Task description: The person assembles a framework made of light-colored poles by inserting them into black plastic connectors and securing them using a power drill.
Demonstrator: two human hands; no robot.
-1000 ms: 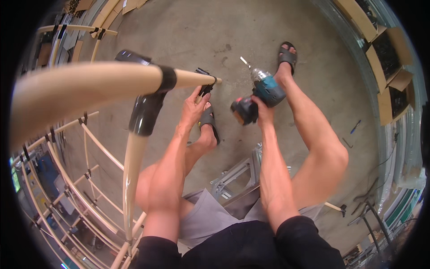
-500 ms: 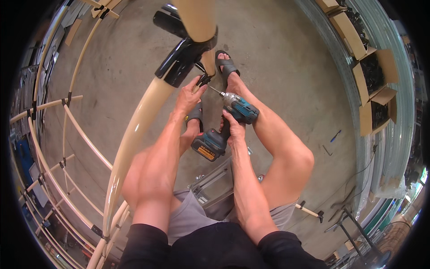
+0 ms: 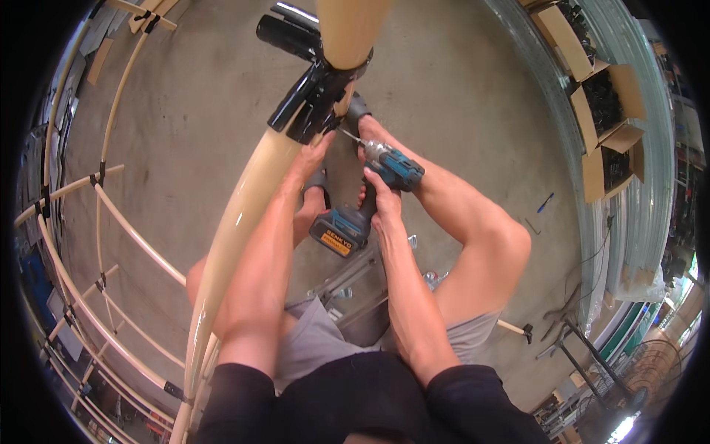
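Swung leftward since a second ago, the teal-and-black cordless drill now holds its thin metal bit near a small, partly hidden black joint. The right hand's fingers wrap the drill's handle. Beyond a glossy cream round pole with a large black tubular connector, the left hand is partly covered; whether its fingers grip, I cannot tell.

This is a workshop: cordless drill in the right fingers, concrete floor below, tube frame leftward, cartons of seemingly black fittings rightward.
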